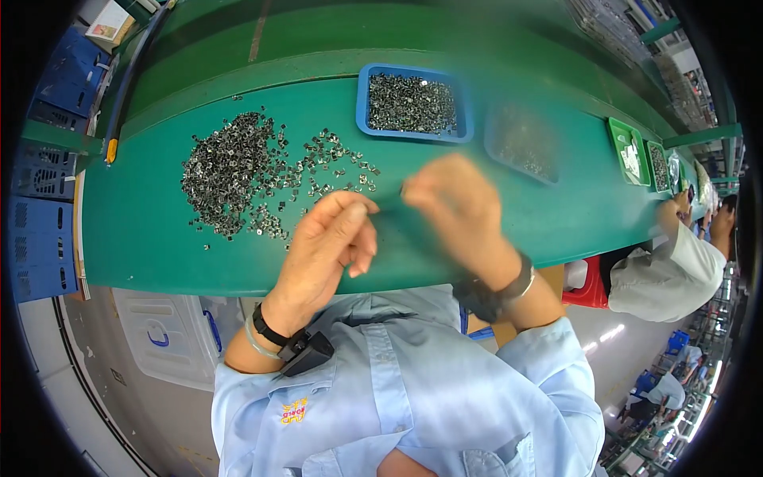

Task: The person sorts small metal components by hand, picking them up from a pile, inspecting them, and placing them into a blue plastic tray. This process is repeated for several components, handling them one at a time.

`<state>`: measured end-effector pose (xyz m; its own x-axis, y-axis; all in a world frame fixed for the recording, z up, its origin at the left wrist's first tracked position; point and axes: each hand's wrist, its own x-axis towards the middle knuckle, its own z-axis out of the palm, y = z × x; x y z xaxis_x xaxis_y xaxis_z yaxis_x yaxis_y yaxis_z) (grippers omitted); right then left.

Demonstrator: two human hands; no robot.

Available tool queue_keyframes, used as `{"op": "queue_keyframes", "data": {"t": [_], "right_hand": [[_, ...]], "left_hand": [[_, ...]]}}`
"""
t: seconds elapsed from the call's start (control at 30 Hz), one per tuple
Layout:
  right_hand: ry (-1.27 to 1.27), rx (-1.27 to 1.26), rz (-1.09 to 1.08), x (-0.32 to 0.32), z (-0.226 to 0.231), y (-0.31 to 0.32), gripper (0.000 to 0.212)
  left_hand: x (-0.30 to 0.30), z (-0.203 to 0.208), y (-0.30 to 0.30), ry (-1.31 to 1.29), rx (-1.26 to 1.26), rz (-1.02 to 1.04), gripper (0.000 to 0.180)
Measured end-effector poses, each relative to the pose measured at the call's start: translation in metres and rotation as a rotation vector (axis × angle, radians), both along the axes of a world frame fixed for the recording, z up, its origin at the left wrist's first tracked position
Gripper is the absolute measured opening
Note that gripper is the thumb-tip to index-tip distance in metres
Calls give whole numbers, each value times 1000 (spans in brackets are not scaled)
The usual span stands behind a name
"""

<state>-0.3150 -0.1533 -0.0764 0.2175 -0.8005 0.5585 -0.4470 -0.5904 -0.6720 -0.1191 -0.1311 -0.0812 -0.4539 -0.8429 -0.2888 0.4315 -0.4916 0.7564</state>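
A heap of small black and silver metal parts (pixel 230 171) lies on the green tabletop (pixel 318 266), with loose ones strewn to its right. My left hand (pixel 330 238) is over the table just below the strewn parts, thumb and forefinger pressed together. Whatever sits in that pinch is too small to make out. To its right, my right hand (pixel 461 207) is smeared by motion, fingers drawn together in a pinch. A small dark part (pixel 404 189) shows at its fingertips. The two hands are apart, fingertips facing each other.
A blue tray (pixel 362 103) full of similar parts stands at the back. Beside it is a second, blurred blue tray (pixel 490 147). Green trays (pixel 618 147) stand farther right, near a co-worker's sleeve (pixel 671 274). Blue crates (pixel 44 246) are at left; a clear lidded box (pixel 171 334) sits below the table.
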Motion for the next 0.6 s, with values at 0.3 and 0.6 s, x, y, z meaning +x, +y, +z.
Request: {"op": "queue_keyframes", "data": {"t": [0.3,0.6], "right_hand": [[278,-65,-194,-14,-14,-65,17],[493,76,-59,15,-33,-35,13]], "left_hand": [[28,-19,4,31,34,140,15],[28,-16,-1,41,34,84,14]]}}
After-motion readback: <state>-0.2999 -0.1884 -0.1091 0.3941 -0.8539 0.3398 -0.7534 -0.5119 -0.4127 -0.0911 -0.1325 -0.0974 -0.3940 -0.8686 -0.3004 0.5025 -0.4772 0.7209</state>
